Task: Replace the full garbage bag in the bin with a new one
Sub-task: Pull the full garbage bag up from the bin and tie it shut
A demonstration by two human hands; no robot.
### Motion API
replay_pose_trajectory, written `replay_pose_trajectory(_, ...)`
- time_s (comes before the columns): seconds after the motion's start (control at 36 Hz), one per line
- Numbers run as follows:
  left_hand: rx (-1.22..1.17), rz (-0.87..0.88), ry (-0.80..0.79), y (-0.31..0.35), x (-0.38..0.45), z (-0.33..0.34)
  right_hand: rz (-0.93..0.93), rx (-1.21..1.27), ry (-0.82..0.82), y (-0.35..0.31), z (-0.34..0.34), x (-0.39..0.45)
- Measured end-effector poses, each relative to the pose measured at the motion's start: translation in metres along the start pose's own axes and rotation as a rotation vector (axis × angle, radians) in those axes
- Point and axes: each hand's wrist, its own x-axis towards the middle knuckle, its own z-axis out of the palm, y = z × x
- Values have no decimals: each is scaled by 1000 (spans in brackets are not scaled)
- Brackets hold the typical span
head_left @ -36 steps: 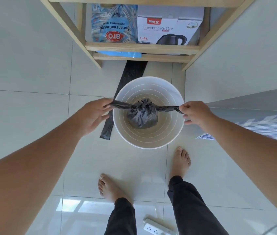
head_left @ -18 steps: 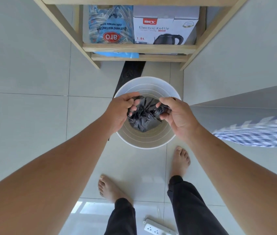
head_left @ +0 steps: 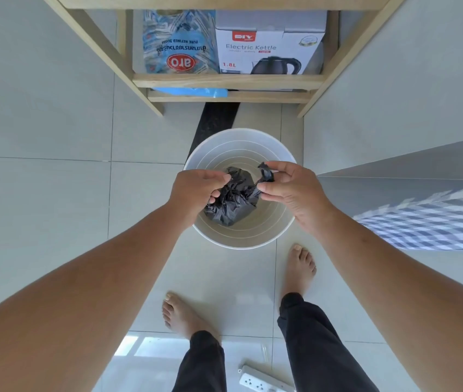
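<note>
While both hands work over the mouth of the white bin point(head_left: 241, 241), the head view shows the black garbage bag point(head_left: 231, 203) sitting bunched inside it, directly below and between them. The left hand point(head_left: 196, 188) has its fingers curled round the gathered plastic on the bag's left side; the right hand point(head_left: 287, 185) pinches a twisted tail of the bag between thumb and fingers, lifted a little above the bundle. Neither hand is clearly nearer; they meet at the bag's neck from opposite sides, and the bundle hangs low and compact, its long axis running roughly down into the bin. I judge the knot is being finished, so the coming pull should go straight upward. A flat black strip point(head_left: 216, 120), probably the new bag, lies on the floor behind the bin, under the wooden shelf point(head_left: 224, 80).
</note>
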Motion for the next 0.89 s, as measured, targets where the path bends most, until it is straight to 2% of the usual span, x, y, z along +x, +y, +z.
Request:
replay_pose_trajectory(0.11, 53, 47, 49, -1, 2, -4, -12, -188, 138, 3, -4, 4)
replay_pose_trajectory(0.22, 111, 97, 87, 0, 5, -6, -22, -266, 128, 0, 2, 3)
replay_pose_trajectory(0.42, 234, 128, 30, 4, 7, 3, -56, -158, 71, -12, 21, 7)
replay_pose_trajectory(0.61, 296, 241, -37, 5, 7, 8, 44, -197, 31, -20, 25, 20)
replay_pose_trajectory(0.78, 389, 244, -198, 6, 6, 11, 91, -87, -13, -25, 29, 29)
replay_pose_trajectory(0.89, 272, 238, -244, 5, 5, 12, 149, 35, -16, -28, 34, 30)
